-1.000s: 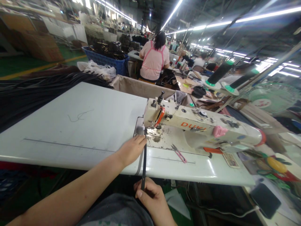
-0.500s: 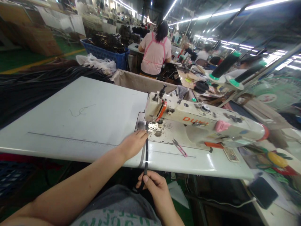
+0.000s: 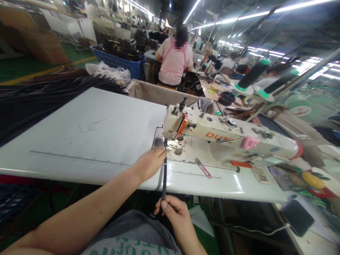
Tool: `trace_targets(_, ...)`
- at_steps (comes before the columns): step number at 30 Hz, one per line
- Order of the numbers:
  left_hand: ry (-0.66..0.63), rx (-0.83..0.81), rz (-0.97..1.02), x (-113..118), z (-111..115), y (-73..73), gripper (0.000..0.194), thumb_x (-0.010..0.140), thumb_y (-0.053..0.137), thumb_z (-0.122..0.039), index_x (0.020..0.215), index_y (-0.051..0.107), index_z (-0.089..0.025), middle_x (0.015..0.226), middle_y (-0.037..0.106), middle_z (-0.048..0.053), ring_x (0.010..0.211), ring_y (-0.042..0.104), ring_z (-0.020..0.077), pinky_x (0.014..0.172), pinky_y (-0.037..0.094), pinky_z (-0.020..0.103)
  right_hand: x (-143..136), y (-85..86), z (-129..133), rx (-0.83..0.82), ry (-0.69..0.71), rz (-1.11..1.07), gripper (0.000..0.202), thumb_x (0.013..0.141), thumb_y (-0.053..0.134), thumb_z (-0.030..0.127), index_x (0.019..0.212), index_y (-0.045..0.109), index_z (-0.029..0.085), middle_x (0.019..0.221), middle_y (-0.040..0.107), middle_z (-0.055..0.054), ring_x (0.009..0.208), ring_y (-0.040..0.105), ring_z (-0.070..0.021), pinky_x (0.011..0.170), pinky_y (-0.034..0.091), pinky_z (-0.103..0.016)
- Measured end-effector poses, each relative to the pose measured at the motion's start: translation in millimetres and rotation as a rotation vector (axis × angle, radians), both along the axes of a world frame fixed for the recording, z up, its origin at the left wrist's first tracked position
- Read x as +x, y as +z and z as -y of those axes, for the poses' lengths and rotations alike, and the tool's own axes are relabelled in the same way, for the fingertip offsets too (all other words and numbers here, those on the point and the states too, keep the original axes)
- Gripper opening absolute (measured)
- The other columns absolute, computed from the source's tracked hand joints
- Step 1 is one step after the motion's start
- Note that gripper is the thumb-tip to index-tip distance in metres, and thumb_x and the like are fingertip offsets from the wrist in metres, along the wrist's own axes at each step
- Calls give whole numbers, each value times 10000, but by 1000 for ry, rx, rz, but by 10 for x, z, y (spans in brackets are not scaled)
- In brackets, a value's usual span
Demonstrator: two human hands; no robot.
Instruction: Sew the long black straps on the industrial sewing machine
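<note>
A narrow black strip (image 3: 165, 177) runs from under the needle area of the white sewing machine (image 3: 196, 124) down over the table's front edge. My left hand (image 3: 152, 162) lies on the table just in front of the presser foot, its fingertips closed on the strip. Below the edge, near my lap, my right hand (image 3: 172, 209) pinches the lower part of the strip between thumb and fingers. Pink-handled thread snips (image 3: 203, 168) rest on the machine bed's front border, right of the strip.
Loose thread (image 3: 91, 126) lies on the white table (image 3: 66, 136). Many black strips (image 3: 34, 101) are heaped at the left. Behind stand a blue basket (image 3: 117, 65) and a seated person (image 3: 174, 62). A dark phone-like object (image 3: 298, 216) is at the lower right.
The strip's light marking near my left hand has shifted up towards the machine. My right hand is slightly lower; my left hand has hardly moved.
</note>
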State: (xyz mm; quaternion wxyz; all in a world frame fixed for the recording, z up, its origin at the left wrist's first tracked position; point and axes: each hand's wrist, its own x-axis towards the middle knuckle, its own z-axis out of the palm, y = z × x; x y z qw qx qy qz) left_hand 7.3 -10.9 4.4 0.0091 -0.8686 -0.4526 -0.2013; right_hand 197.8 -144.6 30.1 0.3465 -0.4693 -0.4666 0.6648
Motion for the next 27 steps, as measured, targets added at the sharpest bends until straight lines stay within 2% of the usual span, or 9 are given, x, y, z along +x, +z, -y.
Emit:
trace_targets(7, -11, 4, 15, -6, -8, -3, 222, 1010, 472, -119, 1164, 631, -140, 1261, 655, 136, 1282, 603, 268, 1129, 513, 441, 5, 4, -2, 18, 4, 3, 408, 892, 745, 586, 810, 807, 191, 712, 748, -35, 687, 636, -163, 673, 447, -262)
trace_targets(15, -19, 15, 34, -9, -26, -87, 254, 1013, 446, -105, 1199, 616, -138, 1282, 649, 132, 1328, 581, 265, 1161, 490, 430, 12, 30, -13, 14, -11, 20, 428, 889, 738, 603, 800, 812, 191, 705, 742, -40, 689, 630, -174, 680, 446, -276)
trace_targets(23, 52, 22, 65, 44, -47, -5, 312, 1005, 439, -115, 1292, 562, -136, 1375, 595, 162, 1303, 586, 271, 1153, 490, 457, 21, 12, 1, -9, -2, 6, 434, 887, 739, 603, 796, 802, 184, 714, 747, -44, 695, 637, -178, 696, 461, -279)
trace_targets(27, 11, -11, 53, 26, -34, 12, 309, 1000, 443, -107, 1267, 593, -142, 1318, 636, 145, 1330, 578, 271, 1163, 488, 450, 19, 34, -6, 5, 7, 10, 437, 894, 731, 599, 772, 800, 185, 709, 734, -44, 709, 639, -191, 712, 471, -293)
